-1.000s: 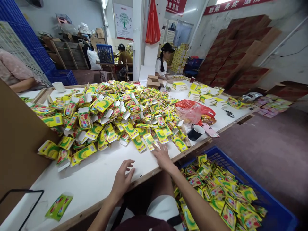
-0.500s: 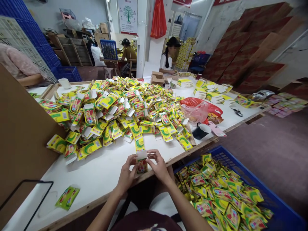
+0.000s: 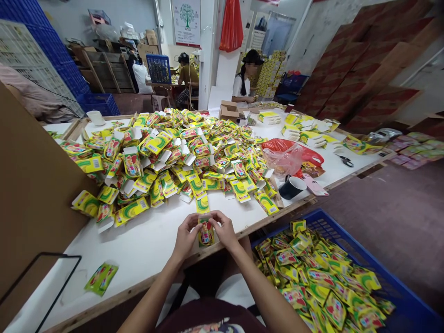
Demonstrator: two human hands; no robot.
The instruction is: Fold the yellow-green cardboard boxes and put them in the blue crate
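Between my two hands, at the table's front edge, is a small yellow and green carton (image 3: 206, 233) with a red printed front facing up. My left hand (image 3: 188, 234) pinches its upper left side, thumb on the front near the top. My right hand (image 3: 222, 230) grips the upper right side in the same way. Both thumbs press close to the top end, where the flap now lies mostly under the fingers. Just beyond my fingertips another yellow carton (image 3: 201, 203) lies flat, leading into a large heap of similar cartons (image 3: 159, 143), many with white end flaps open.
A blue crate (image 3: 409, 289) full of cartons stands at my right, below the table. A dark mug (image 3: 292, 188), pink phone (image 3: 315, 186), red plastic bag (image 3: 305, 152) and scissors (image 3: 346, 161) lie on the right. A green packet (image 3: 101, 278) and brown cardboard (image 3: 38, 185) are left. Other people sit beyond.
The white flap standing up at the carton's top has been folded down by my fingers. Both hands have drawn closer together over the top end. The view has shifted slightly.
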